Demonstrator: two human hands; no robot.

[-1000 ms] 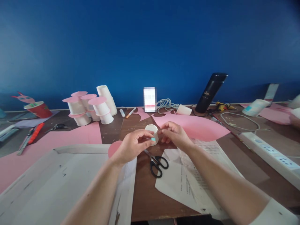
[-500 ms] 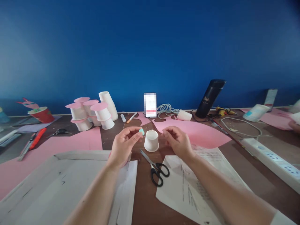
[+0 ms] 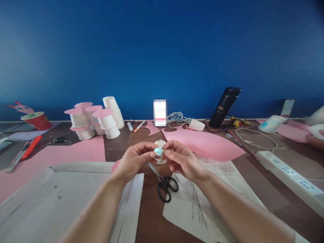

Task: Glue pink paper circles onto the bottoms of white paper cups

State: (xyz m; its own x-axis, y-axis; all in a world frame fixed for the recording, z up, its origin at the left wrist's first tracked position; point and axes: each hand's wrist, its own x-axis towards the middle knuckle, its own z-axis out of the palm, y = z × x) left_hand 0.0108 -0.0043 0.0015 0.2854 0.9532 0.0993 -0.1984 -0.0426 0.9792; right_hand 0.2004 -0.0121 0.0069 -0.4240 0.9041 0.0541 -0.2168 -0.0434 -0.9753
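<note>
My left hand [image 3: 135,158] is closed in a pinch on a small light-blue round piece [image 3: 158,151], whose exact kind I cannot make out. My right hand [image 3: 183,158] meets it from the other side, its thumb and forefinger pinched together at the piece's edge. Directly behind the fingers, an upside-down white paper cup [image 3: 160,160] stands on the brown table [image 3: 149,216], partly hidden by them. Below the hands lie black-handled scissors [image 3: 164,185], handles toward me.
Stacked white cups with pink discs [image 3: 105,118] stand at the left. Pink paper [image 3: 202,143] and a printed sheet [image 3: 187,209] lie right of centre. Farther off are a phone [image 3: 160,113], a black flask [image 3: 224,108] and a power strip [image 3: 291,172]. Another person's hand [image 3: 315,140] shows at the right edge.
My hands have come together in front of the cup; they were apart on either side of it. The right fingers now touch the light-blue piece. The view has shifted slightly.
</note>
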